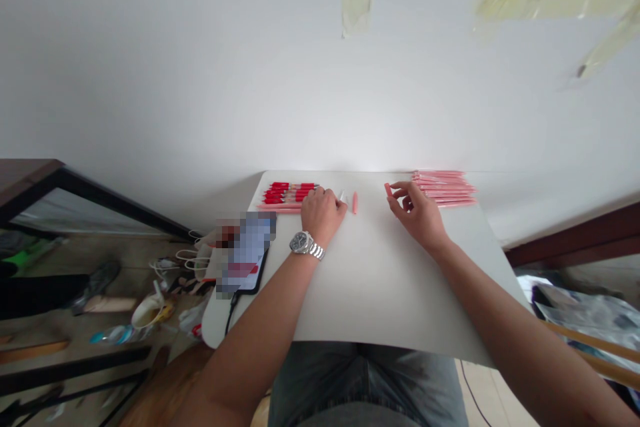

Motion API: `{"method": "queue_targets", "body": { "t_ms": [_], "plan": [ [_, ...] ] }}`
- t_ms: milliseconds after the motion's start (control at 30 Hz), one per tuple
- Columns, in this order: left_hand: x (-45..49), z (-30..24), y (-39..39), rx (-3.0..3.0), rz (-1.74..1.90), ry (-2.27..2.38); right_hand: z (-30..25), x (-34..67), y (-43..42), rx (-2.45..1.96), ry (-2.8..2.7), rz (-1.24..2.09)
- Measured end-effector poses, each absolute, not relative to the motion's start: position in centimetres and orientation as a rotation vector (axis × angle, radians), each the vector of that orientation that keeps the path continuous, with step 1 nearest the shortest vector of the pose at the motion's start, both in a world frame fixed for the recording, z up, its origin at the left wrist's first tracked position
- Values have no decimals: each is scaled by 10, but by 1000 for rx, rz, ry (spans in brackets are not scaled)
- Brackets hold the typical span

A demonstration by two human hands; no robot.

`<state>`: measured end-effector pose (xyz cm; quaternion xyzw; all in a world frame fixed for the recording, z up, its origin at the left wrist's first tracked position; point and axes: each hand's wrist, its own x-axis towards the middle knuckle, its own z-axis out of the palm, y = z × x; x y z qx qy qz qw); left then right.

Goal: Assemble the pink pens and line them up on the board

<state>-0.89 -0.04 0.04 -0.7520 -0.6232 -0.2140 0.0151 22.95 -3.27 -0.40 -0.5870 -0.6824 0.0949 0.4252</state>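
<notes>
My left hand [323,212], with a silver watch [306,244] on the wrist, rests curled on the white board [370,280]. It seems to pinch a small white piece at its fingertips, next to a row of red pens [290,193]. A short pink cap [355,202] lies just right of that hand. My right hand [417,211] pinches a small pink cap [388,189] between thumb and fingers, just left of a pile of pink pen barrels [444,188].
A phone [247,253] with a cable lies at the board's left edge. The white board rests over my lap against a white wall. Floor clutter with a cup and bags [155,310] lies to the left, and papers [585,313] to the right.
</notes>
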Motion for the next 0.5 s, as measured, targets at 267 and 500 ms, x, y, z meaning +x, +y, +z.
{"method": "queue_targets", "body": {
  "t_ms": [267,500],
  "plan": [
    [-8,5,-3,-2311,-549,-1956,-1,229,-33,-1464,-1711,248],
    [-4,2,-2,-2335,-936,-1873,-3,228,-33,-1455,-1703,255]
  ]
}}
